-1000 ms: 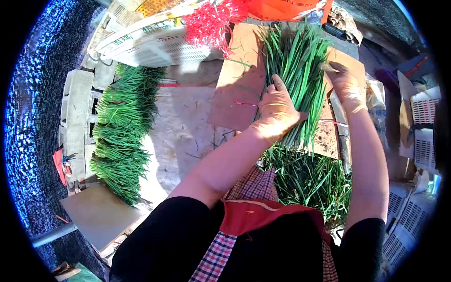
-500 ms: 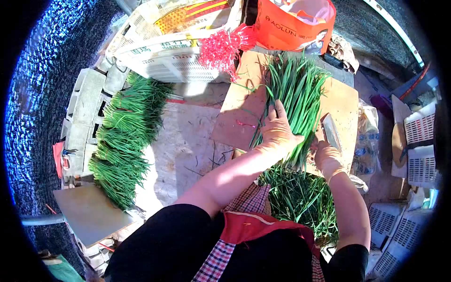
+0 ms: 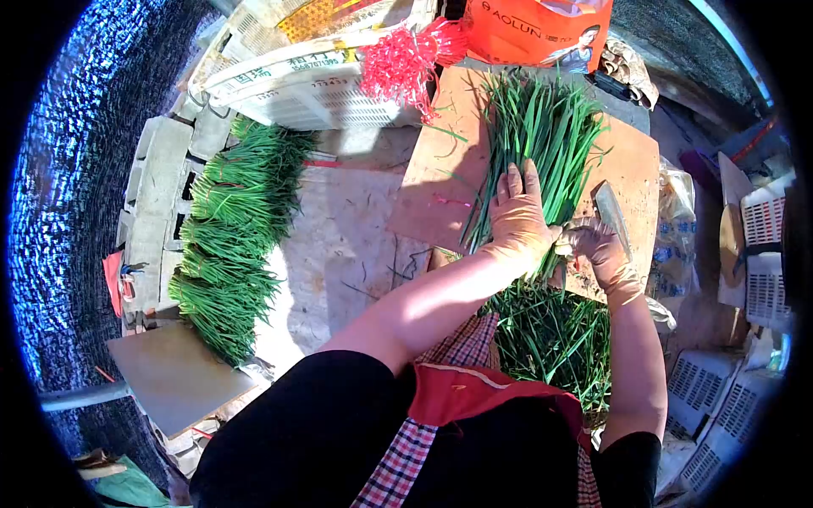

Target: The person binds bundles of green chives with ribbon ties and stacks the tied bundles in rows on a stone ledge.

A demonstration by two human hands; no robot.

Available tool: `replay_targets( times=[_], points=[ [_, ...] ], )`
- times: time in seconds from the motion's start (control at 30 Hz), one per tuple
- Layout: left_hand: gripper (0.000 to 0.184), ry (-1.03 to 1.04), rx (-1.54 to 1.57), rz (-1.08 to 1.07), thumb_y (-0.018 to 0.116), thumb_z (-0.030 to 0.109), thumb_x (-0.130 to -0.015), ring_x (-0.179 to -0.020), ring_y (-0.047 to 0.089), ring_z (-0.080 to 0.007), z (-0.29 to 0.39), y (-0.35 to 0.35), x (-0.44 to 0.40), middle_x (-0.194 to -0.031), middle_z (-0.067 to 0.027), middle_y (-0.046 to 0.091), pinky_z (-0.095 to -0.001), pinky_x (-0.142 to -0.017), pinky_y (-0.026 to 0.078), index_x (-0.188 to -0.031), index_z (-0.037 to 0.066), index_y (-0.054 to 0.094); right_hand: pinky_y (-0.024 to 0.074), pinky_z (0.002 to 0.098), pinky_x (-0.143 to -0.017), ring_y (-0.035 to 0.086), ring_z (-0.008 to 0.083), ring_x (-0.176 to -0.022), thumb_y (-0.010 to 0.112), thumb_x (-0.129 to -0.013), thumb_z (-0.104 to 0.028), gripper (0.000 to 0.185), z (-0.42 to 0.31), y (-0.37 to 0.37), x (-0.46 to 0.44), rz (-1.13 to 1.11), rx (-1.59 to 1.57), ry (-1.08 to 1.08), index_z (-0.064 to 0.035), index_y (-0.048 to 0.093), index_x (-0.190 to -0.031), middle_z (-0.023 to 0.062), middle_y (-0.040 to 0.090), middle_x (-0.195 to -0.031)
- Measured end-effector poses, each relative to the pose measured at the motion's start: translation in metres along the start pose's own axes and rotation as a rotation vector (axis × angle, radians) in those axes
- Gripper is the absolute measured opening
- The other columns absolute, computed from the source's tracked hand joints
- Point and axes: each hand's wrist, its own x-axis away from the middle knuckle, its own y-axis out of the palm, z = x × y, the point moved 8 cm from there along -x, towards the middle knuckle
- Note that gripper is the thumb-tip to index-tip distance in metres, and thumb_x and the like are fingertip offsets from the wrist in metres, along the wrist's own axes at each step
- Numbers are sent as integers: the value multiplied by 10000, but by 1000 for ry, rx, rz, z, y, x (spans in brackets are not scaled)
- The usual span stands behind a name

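Note:
A loose pile of long green garlic chives (image 3: 546, 127) lies on a brown board (image 3: 449, 161) in front of me. My left hand (image 3: 521, 227), in a thin glove, rests on the chives near their lower ends with its fingers stretched out. In my right hand (image 3: 605, 254), also gloved, is a knife (image 3: 611, 213) with its broad blade pointing up and away. The right fingertips meet the left thumb at the right edge of the pile. Whether they pinch a stem there I cannot tell.
Tied chive bundles (image 3: 229, 245) stand in a row at the left beside grey blocks (image 3: 157, 169). Red ties (image 3: 406, 68) hang on a white crate (image 3: 313, 102). An orange bag (image 3: 538, 34) stands behind the board. Loose greens (image 3: 555, 347) lie below it.
My right hand has moved left to the chives' edge beside the left thumb, its knife turned slightly. The left hand stays on the pile. The whole view has shifted a little.

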Motion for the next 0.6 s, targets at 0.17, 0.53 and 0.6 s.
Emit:
replay_targets(
  times=[0.17, 0.53, 0.6],
  points=[
    [1141, -3, 25, -4, 783, 383, -619, -1300, 277, -381, -2, 9, -2, -1436, -245, 208, -432, -1056, 270, -1431, 50, 54, 492, 262, -658, 600, 149, -726, 594, -854, -70, 205, 2, 0, -4, -44, 153, -20, 23, 575, -1036, 59, 635, -854],
    [1155, -35, 88, -52, 779, 399, -615, -1322, 250, -346, -9, 13, -8, -1466, -208, 170, -412, -1051, 263, -1434, 61, 38, 510, 263, -660, 593, 112, -693, 563, -863, -35, 126, -12, 8, -1, 81, 75, -151, -17, 626, -970, 49, 633, -820],
    [1153, -41, 87, -57, 778, 394, -616, -1327, 243, -347, -10, 13, -9, -1465, -209, 169, -411, -1054, 259, -1434, 59, 38, 509, 261, -652, 595, 112, -681, 542, -871, -29, 116, -11, 11, 0, 94, -8, -101, -20, 629, -947, 52, 633, -809]
  ],
)
